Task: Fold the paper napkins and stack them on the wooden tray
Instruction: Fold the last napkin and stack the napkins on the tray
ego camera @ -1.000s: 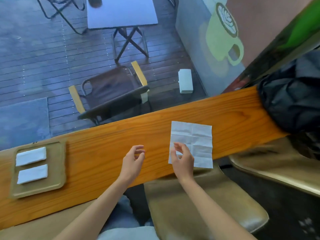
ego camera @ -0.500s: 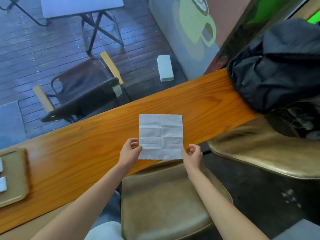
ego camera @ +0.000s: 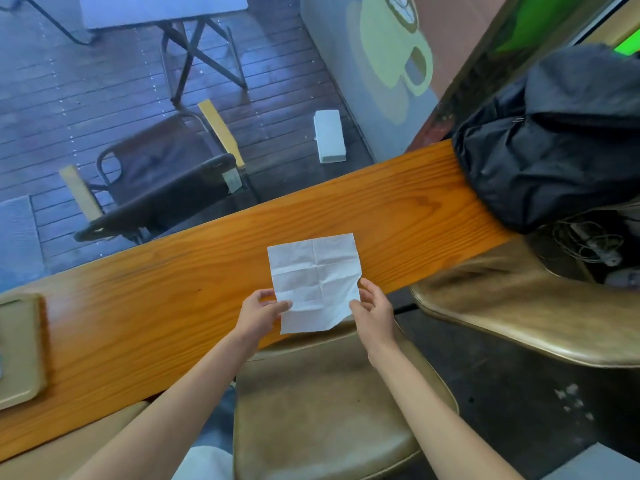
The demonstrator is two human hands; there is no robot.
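A white paper napkin (ego camera: 316, 278), unfolded and creased, lies over the near edge of the orange wooden counter (ego camera: 173, 296), its lower part hanging past the edge. My left hand (ego camera: 260, 313) pinches its lower left edge. My right hand (ego camera: 372, 310) pinches its lower right edge. The wooden tray (ego camera: 20, 348) sits at the far left of the counter, mostly cut off by the frame; the napkins on it are out of view.
A black bag (ego camera: 554, 143) rests on the counter's right end. Tan padded stools (ego camera: 329, 403) stand below the counter edge. Beyond the counter's far side are a deck with a dark chair (ego camera: 156, 181) and a white box (ego camera: 329, 136).
Both hands have taken hold of the napkin's near edge, one at each side, and its near part now hangs off the counter. The view swung right, so the tray slid to the left edge.
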